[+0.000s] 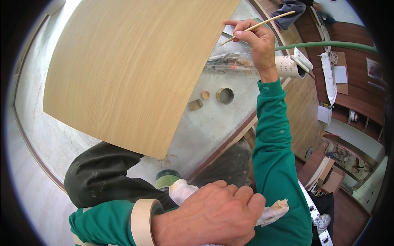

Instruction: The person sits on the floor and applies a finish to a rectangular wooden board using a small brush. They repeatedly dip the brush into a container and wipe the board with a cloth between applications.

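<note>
My right hand (256, 43) pinches a slim wooden paintbrush (271, 19) at the right edge of a wood-grain panel (127, 69), tip angled down-left. Near the bottom, my left hand (209, 213) grips a crumpled white cloth (182, 191), which sticks out on both sides of the fist. A roll of masking tape (140, 223) circles my left wrist. Beside the panel sit an open metal tin (225, 96), a small round container of beige paste (205, 95) and a small grey-brown block (195, 104).
The panel lies on a stained pale surface (205, 139) with a dark rim. A green tub (166, 178) sits by my knee. A cream cylinder (287, 66) and green hose (332, 44) are at right, beside brown shelving (361, 102). Another person's grey-clad leg (286, 16) shows at top right.
</note>
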Tool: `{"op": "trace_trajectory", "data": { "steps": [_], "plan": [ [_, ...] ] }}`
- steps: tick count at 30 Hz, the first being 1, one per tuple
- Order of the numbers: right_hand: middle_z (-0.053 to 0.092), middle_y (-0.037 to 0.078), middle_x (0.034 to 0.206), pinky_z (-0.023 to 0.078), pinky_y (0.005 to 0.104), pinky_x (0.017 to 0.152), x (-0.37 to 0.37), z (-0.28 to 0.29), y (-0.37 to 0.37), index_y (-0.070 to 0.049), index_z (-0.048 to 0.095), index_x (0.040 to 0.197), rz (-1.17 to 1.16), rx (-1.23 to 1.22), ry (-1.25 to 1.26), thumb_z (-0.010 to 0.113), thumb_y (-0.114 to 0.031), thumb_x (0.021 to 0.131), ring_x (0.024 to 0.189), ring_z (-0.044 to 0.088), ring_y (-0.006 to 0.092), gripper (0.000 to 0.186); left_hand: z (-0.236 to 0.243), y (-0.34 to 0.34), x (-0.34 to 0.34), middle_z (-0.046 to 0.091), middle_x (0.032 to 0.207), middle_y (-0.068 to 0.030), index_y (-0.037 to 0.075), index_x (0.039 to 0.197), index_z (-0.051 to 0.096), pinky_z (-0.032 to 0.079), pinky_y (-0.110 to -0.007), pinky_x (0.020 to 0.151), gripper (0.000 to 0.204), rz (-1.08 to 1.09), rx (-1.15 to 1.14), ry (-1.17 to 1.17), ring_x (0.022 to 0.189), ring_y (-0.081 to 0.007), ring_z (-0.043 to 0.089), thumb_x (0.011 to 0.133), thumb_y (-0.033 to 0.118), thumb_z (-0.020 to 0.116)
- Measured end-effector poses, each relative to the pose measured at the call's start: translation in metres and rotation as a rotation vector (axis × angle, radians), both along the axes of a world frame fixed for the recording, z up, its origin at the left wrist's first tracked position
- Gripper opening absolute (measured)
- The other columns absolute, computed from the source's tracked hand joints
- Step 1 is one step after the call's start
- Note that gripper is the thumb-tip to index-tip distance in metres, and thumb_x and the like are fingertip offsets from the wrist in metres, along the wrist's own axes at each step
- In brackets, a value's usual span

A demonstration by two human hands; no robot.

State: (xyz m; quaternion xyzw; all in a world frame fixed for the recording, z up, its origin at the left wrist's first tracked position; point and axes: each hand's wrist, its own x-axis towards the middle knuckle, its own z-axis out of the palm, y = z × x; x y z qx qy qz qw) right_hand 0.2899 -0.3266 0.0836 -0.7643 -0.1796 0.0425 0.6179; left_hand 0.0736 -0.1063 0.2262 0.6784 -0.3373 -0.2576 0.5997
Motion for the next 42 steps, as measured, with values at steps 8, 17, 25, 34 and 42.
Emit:
{"op": "trace_trajectory", "data": {
  "steps": [8, 17, 25, 34, 42],
  "plan": [
    [0.072, 0.011, 0.086, 0.05, 0.0316, 0.091, -0.0032, 0.003, 0.003, -0.001, 0.069, 0.079, -0.004, -0.143, -0.103, 0.065, -0.008, 0.081, 0.102, 0.069, 0.0203, 0.008, -0.0014, -0.002, -0.0016, 0.059, 0.078, -0.0155, 0.001, 0.085, 0.055, 0.049, -0.042, 0.063, 0.034, 0.003, 0.0, -0.012, 0.068, -0.0331, 0.063, 0.069, 0.021, 0.077],
    [0.075, 0.013, 0.095, 0.05, 0.0328, 0.095, -0.0053, 0.0008, 0.0059, -0.002, 0.07, 0.081, -0.021, -0.193, -0.166, 0.067, -0.008, 0.08, 0.1, 0.069, 0.0204, 0.007, -0.0035, -0.0028, -0.0035, 0.059, 0.076, -0.015, 0.001, 0.085, 0.055, 0.049, -0.042, 0.062, 0.034, 0.02, -0.002, -0.021, 0.067, -0.0332, 0.063, 0.069, 0.02, 0.077],
    [0.075, 0.014, 0.098, 0.05, 0.0322, 0.094, -0.004, -0.0018, 0.005, -0.003, 0.071, 0.082, -0.024, -0.239, -0.214, 0.067, -0.009, 0.081, 0.099, 0.069, 0.0196, 0.007, -0.0045, -0.0019, -0.003, 0.059, 0.076, -0.0155, 0.0, 0.084, 0.054, 0.05, -0.042, 0.062, 0.034, 0.03, -0.013, -0.026, 0.067, -0.0335, 0.063, 0.068, 0.02, 0.077],
    [0.075, 0.014, 0.1, 0.052, 0.031, 0.091, -0.0027, -0.0046, 0.005, -0.003, 0.071, 0.083, -0.046, -0.235, -0.22, 0.066, -0.008, 0.082, 0.095, 0.069, 0.0184, 0.007, -0.0037, -0.0007, -0.0039, 0.059, 0.075, -0.0156, 0.0, 0.084, 0.055, 0.049, -0.042, 0.062, 0.034, 0.03, -0.01, -0.021, 0.067, -0.0336, 0.063, 0.069, 0.021, 0.077],
    [0.075, 0.014, 0.096, 0.051, 0.0303, 0.09, -0.0021, 0.0002, 0.0047, -0.001, 0.07, 0.081, -0.027, -0.183, -0.169, 0.066, -0.006, 0.081, 0.098, 0.069, 0.0187, 0.007, -0.0026, 0.0001, -0.0027, 0.058, 0.074, -0.0151, 0.0, 0.083, 0.055, 0.048, -0.042, 0.061, 0.034, 0.048, -0.011, -0.031, 0.065, -0.0328, 0.062, 0.068, 0.02, 0.078]
  ]
}}
